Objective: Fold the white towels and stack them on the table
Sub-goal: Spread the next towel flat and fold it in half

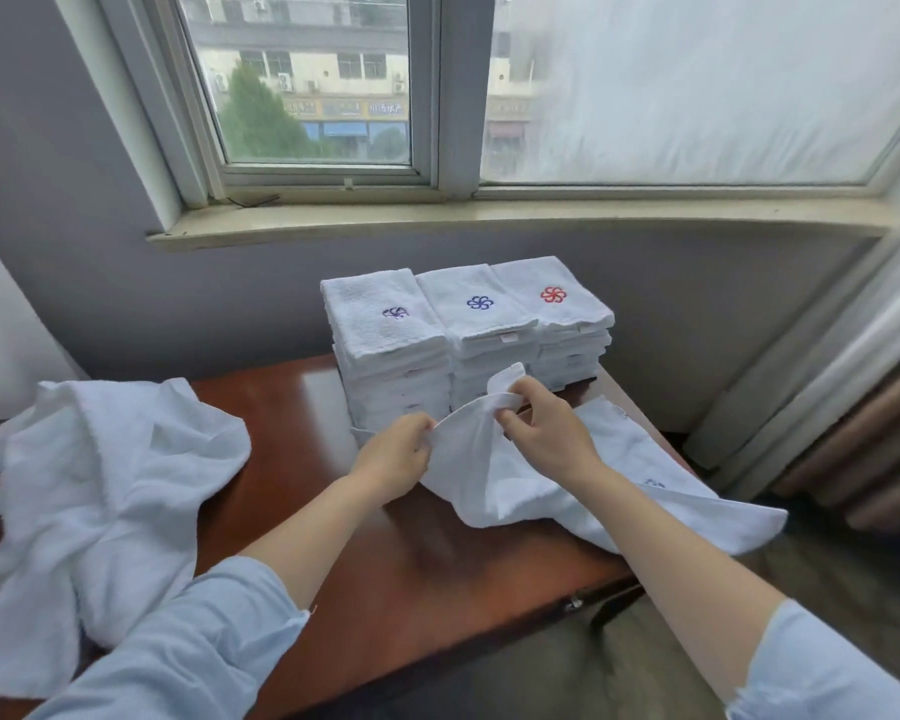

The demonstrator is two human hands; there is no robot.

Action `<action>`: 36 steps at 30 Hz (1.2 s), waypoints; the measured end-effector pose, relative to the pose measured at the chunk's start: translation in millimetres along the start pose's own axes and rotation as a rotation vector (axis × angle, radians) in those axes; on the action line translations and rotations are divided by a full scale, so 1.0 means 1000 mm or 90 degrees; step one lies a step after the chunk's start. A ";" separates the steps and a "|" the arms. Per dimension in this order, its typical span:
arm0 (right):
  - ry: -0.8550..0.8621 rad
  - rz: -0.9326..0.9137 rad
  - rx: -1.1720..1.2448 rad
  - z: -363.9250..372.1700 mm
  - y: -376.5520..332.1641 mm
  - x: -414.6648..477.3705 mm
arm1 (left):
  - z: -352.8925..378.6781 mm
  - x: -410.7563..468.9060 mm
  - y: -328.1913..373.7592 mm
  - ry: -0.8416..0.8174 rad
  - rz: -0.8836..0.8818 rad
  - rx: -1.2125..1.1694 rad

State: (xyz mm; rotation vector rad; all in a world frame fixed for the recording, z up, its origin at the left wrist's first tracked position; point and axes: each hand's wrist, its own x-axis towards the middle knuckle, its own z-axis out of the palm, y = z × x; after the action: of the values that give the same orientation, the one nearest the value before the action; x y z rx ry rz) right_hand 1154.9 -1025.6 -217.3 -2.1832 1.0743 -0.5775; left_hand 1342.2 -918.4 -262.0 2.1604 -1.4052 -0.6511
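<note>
A soft terry white towel (520,491) lies rumpled on the glossy brown tabletop (292,407), before three squared stacks (463,335). Fingers of the left hand (396,454) and right hand (546,433) pinch its raised edge, seemingly a corner.

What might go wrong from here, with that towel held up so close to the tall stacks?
1. The towel, pinched by the left hand and the right hand, hangs past the right edge of the table; a loosened grip might let it slide off.
2. Both hands work right in front of the three stacks, so a bump or a tug may topple one.
</note>
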 end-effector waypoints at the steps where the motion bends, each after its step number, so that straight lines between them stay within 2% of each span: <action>1: 0.018 0.004 0.000 -0.004 0.000 -0.006 | 0.000 -0.003 0.002 0.013 -0.013 -0.013; 5: 0.095 -0.013 0.004 -0.013 -0.002 -0.027 | -0.003 -0.012 0.009 0.065 -0.019 -0.109; 8: 0.123 -0.041 -0.004 -0.015 -0.011 -0.040 | -0.016 -0.010 0.009 0.100 0.024 -0.071; 12: 0.116 -0.028 -0.019 -0.007 -0.030 -0.054 | -0.036 -0.008 -0.001 0.100 0.087 -0.056; 17: 0.065 0.062 0.090 0.034 -0.060 -0.068 | -0.065 -0.017 -0.031 0.071 0.134 -0.018; 21: -0.029 0.120 0.095 0.091 -0.080 -0.081 | -0.084 -0.027 -0.075 0.018 0.135 0.048; 28: -0.122 0.200 0.093 0.201 -0.087 -0.115 | -0.082 -0.040 -0.166 -0.107 0.068 0.199; 34: -0.189 0.238 0.104 0.256 -0.092 -0.125 | -0.080 -0.044 -0.214 -0.181 0.010 0.275; 36: -0.227 0.271 0.132 0.266 -0.096 -0.122 | -0.082 -0.043 -0.222 -0.247 -0.012 0.318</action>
State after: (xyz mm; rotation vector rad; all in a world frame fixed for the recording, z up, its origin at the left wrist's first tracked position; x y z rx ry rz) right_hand 1301.6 -789.8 -351.1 -1.7222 1.1742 -0.0951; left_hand 1532.5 -787.7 -331.1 2.5213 -1.9174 -0.8289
